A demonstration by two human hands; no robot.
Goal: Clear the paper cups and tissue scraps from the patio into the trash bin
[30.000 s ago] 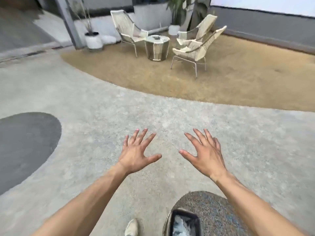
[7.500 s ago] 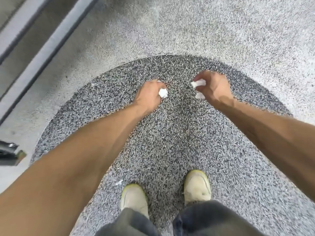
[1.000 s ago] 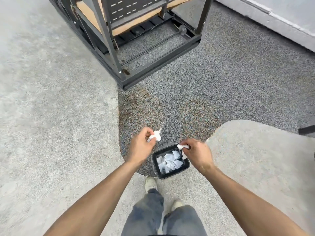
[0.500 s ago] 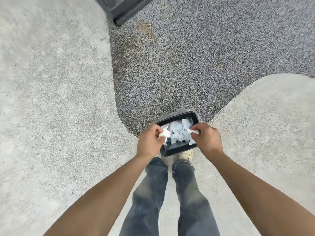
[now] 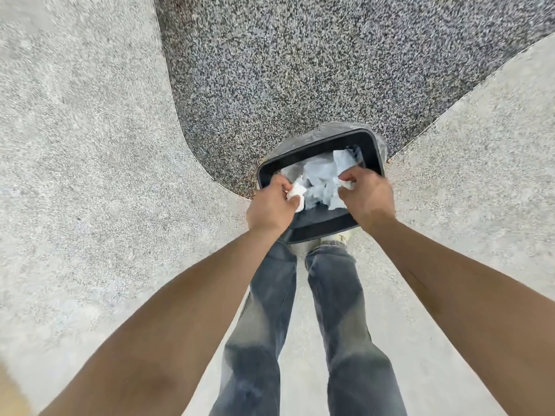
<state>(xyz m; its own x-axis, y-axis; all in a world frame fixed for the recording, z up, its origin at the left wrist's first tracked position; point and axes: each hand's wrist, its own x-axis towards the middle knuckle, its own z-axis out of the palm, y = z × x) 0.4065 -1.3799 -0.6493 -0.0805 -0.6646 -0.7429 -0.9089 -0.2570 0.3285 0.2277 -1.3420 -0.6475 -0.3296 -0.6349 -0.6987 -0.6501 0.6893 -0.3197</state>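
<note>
Speckled patio (image 5: 90,145); tissue-filled trash bin (image 5: 371,145).

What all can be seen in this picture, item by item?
bin: one, black with a grey liner, on the ground just ahead of the feet
tissue in bin: a pile, white, count unclear
scrap: one, white, pinched in the left hand over the bin
second scrap: one, white, small, in the right hand over the bin
dark paving: one speckled patch, behind the bin
pale paving: light grey, on both sides
shoe: one seen, pale, by the bin
jeans: grey-blue
left hand: fingers curled
right hand: fingers curled
</note>
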